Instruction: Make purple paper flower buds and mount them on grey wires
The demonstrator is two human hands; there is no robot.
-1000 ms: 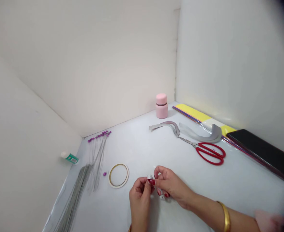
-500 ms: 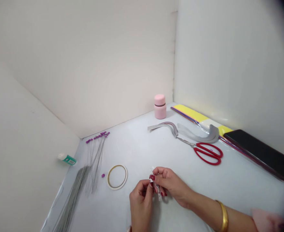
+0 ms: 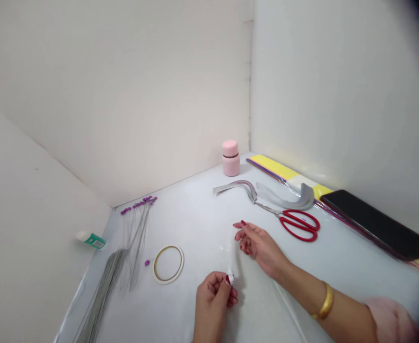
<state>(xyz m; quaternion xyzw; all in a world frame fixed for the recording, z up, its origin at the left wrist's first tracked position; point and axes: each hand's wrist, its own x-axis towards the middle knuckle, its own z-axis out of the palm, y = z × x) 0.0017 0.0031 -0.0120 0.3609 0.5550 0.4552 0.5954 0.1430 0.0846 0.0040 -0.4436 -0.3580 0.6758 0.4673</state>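
My left hand (image 3: 213,297) is closed at the front middle of the table. Between its thumb and fingers it pinches a small folded bit of white paper strip (image 3: 230,276). From there a pale, blurred length of strip rises towards my right hand (image 3: 261,247), which is farther off and to the right. That hand's fingers are bent, with the fingertips at the strip's upper end; motion blurs the contact. Another thin white length (image 3: 291,312) runs from below the right wrist to the bottom edge. A double-sided tape roll (image 3: 168,264) lies left of my hands.
Red-handled scissors (image 3: 297,224) lie right, beside curled grey paper strips (image 3: 238,183). Behind are a pink jar (image 3: 231,158), coloured paper packs (image 3: 277,166) and a black phone (image 3: 377,224). At left are grey wires (image 3: 105,286), purple-tipped stems (image 3: 138,228), a purple bead (image 3: 147,263) and a glue stick (image 3: 91,239).
My right hand has moved up and away from my left, and a pale strip now shows stretched between them. The left hand still pinches the folded strip. The view has shifted slightly.
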